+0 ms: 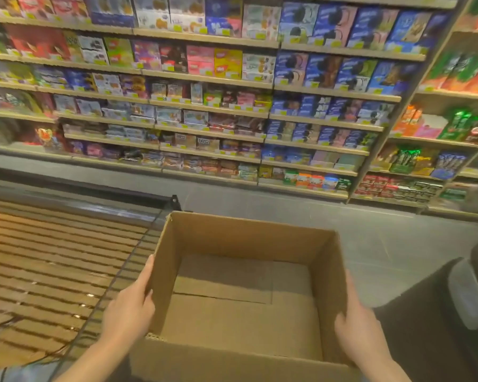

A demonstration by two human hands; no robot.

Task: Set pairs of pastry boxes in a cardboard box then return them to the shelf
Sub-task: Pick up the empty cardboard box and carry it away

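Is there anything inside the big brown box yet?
Empty. The cardboard box is open on top and only its bare brown floor shows inside; no pastry boxes are in it.

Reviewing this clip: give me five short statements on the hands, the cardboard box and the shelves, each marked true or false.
1. The cardboard box is empty. True.
2. Only one hand touches the box. False: the left hand is on its left wall and the right hand on its right wall.
3. The box's top is open. True.
4. The shelves are bare. False: they are full of packaged goods.
5. A pastry box is held in the right hand. False: that hand is on the cardboard box only.
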